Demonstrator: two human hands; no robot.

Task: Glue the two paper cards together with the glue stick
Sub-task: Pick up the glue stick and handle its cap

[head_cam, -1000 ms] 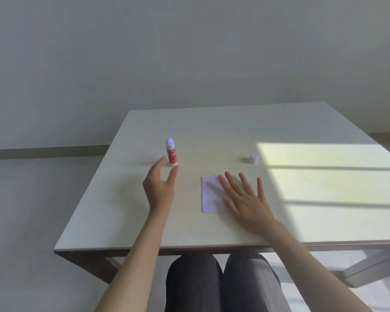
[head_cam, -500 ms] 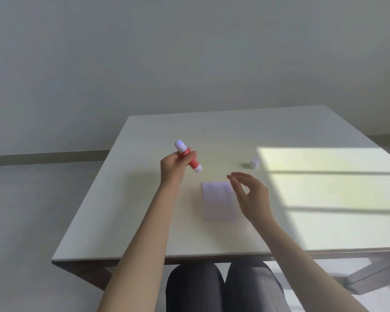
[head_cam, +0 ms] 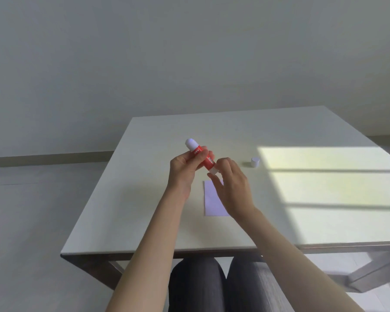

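Red-bodied glue stick (head_cam: 202, 155) is being held tilted above the table's (head_cam: 144, 199) middle: your left hand (head_cam: 184, 171) is closing around its barrel while your right hand's (head_cam: 232, 183) fingertips (head_cam: 213, 176) are pinching its lower white end. One pale card (head_cam: 213, 202) is lying below, toward the near edge; a separate second card cannot be told apart. White cap (head_cam: 255, 162) is standing well apart toward the right edge. Over-twisting risks extending excess glue, which could snap or smear.

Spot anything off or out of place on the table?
Nothing spilled or damaged. One small white cap stands loose, apart from the glue stick held in both hands. The paper card lies flat and square.
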